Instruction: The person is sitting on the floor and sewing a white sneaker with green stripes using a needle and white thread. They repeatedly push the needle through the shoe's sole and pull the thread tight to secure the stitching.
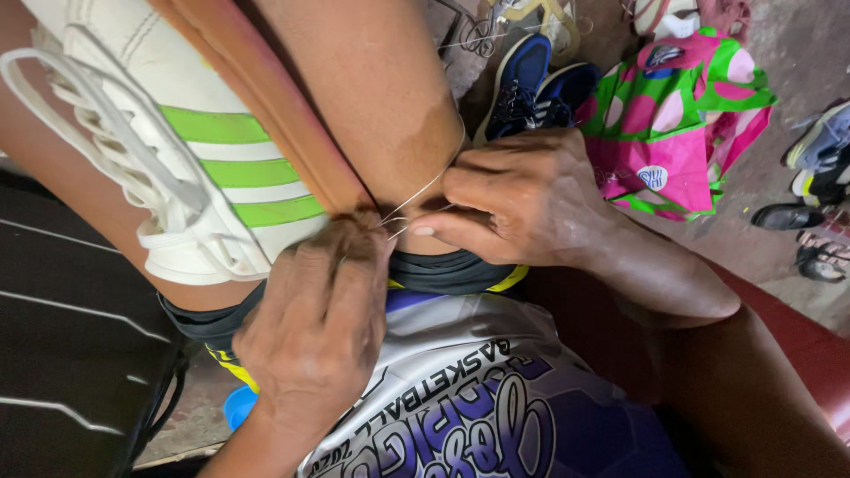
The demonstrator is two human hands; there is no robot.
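1. Both hands pinch thin white thread (416,196): right hand (522,199) pulls it taut, left hand (314,332) closes at the sole edge.
2. White sneaker (190,168), green stripes, tan sole, lies wedged between the person's knees.
3. Pink-green bag (682,124) and dark shoes (536,84) lie on the floor beyond.

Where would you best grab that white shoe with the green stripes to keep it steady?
Probably by the white shoe's striped side wall, coming from the left. The sole edge is wedged between the knees, where the left hand and right hand work the thread, and the laces are loose.
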